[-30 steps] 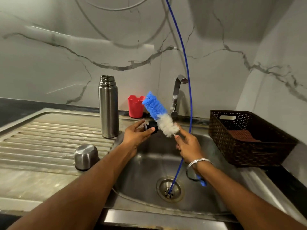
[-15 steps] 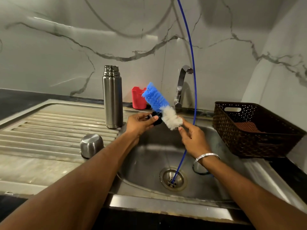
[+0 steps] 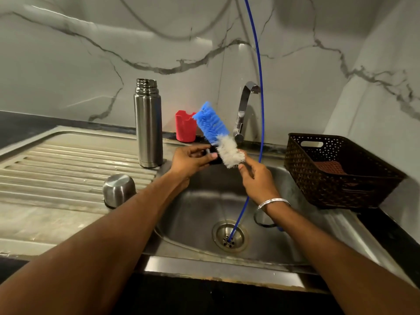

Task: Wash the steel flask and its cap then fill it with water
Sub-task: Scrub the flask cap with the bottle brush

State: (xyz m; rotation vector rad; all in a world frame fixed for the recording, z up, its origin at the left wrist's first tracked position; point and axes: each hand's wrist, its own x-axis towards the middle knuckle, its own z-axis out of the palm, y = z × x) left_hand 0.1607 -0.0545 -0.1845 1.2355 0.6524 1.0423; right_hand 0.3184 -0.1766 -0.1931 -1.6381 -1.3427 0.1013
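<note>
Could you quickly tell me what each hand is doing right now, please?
Left hand: closed, pinching the small black flask stopper.
Right hand: closed, gripping the handle of the blue and white bottle brush.

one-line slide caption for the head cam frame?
Over the sink, left hand holds a small black stopper against the bottle brush gripped by right hand; open steel flask stands on drainboard.

red cup (image 3: 185, 127), brown basket (image 3: 336, 176), blue tube (image 3: 259, 76)

Head view, downward (near sink (image 3: 318, 251))
</note>
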